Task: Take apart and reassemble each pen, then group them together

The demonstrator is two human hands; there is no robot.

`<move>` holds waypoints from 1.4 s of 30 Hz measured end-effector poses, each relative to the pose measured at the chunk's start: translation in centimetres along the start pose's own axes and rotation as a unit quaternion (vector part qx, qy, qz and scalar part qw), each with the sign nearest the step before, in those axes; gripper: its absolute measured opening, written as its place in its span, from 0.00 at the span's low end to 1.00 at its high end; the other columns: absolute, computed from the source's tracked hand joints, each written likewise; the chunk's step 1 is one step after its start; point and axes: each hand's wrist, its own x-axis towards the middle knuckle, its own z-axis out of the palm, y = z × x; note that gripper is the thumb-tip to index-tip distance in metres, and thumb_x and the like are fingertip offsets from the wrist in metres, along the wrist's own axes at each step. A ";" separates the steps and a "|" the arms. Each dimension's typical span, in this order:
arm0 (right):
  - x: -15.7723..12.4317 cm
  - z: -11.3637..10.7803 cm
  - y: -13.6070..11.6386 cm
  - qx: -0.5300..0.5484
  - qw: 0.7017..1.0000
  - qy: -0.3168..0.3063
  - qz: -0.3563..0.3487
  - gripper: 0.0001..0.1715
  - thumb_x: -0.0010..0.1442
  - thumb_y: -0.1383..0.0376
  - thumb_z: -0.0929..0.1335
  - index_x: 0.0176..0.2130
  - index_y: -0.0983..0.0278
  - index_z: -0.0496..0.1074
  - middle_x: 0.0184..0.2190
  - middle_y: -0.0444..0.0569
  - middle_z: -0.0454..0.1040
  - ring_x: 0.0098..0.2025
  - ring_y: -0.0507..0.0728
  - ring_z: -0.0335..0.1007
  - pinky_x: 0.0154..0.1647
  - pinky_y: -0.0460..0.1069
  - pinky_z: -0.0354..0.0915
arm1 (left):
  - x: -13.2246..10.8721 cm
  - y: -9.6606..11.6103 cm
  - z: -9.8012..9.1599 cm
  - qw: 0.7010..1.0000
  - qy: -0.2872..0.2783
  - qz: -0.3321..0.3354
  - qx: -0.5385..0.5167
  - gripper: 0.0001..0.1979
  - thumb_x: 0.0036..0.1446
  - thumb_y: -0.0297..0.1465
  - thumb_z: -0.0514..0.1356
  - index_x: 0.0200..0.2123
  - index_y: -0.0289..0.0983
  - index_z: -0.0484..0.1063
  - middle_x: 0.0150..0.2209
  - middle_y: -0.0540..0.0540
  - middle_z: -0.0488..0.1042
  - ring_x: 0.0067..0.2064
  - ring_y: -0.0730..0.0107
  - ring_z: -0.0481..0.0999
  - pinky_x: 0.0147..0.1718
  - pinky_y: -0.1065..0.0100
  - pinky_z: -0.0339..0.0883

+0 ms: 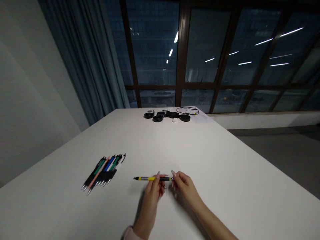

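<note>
A yellow and black pen [145, 178] lies level above the near part of the white table [200, 150]. My left hand [153, 188] is closed around its barrel, thumb on top. At the pen's right end, my right hand [185, 185] pinches the small silver tip between thumb and fingers. Whether that tip is still joined to the barrel is too small to tell. To the left, several pens [103, 171] lie side by side in a slanted row, mostly black, with green, blue, pink and white ones among them.
At the table's far end lie several black rolls [158, 118], a thin black cable loop [187, 111] and white paper sheets [203, 118]. Behind them stand dark windows [155, 50] and a blue curtain [87, 60]. A white wall [37, 100] borders the left side.
</note>
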 end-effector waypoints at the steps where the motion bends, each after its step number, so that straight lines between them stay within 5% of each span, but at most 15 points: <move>1: 0.0 -0.1 0.0 0.006 1.000 0.004 -0.003 0.33 0.51 0.37 0.67 0.21 0.63 0.64 0.16 0.40 0.62 0.19 0.49 0.56 0.22 0.45 0.53 | 0.1 0.0 0.0 1.000 0.002 0.001 -0.002 0.32 0.26 0.54 0.70 0.27 0.32 0.77 0.18 0.51 0.69 0.19 0.79 0.64 0.18 0.75 0.54; 9: 0.5 -0.6 -0.1 0.067 0.998 0.015 0.001 0.31 0.40 0.42 0.74 0.28 0.66 0.72 0.19 0.43 0.69 0.21 0.50 0.62 0.24 0.46 0.57 | 0.1 0.3 -0.2 1.000 0.002 0.016 0.000 0.26 0.36 0.50 0.69 0.27 0.32 0.76 0.19 0.50 0.70 0.20 0.77 0.65 0.19 0.74 0.53; 21: 0.6 -0.7 -0.1 0.059 0.998 0.000 0.021 0.30 0.36 0.44 0.76 0.28 0.66 0.74 0.18 0.43 0.70 0.20 0.49 0.59 0.24 0.46 0.56 | -0.2 0.3 -0.4 0.999 0.003 -0.010 -0.040 0.24 0.37 0.48 0.70 0.29 0.32 0.77 0.22 0.50 0.72 0.23 0.78 0.67 0.20 0.75 0.57; 34: 0.5 -1.0 -0.7 0.058 0.998 -0.007 0.006 0.27 0.37 0.47 0.77 0.29 0.65 0.78 0.24 0.49 0.77 0.26 0.54 0.68 0.30 0.49 0.62 | -0.7 0.2 -0.6 0.997 -0.008 -0.019 -0.070 0.19 0.43 0.43 0.69 0.33 0.34 0.77 0.26 0.48 0.74 0.26 0.76 0.69 0.21 0.76 0.57; 42: 0.4 -1.3 -0.4 -0.004 0.999 0.017 -0.046 0.25 0.47 0.46 0.73 0.31 0.66 0.77 0.25 0.49 0.76 0.27 0.54 0.68 0.31 0.48 0.62 | -0.8 0.3 -0.6 0.998 -0.011 -0.018 -0.064 0.18 0.45 0.42 0.68 0.33 0.34 0.77 0.27 0.47 0.74 0.27 0.76 0.69 0.21 0.75 0.57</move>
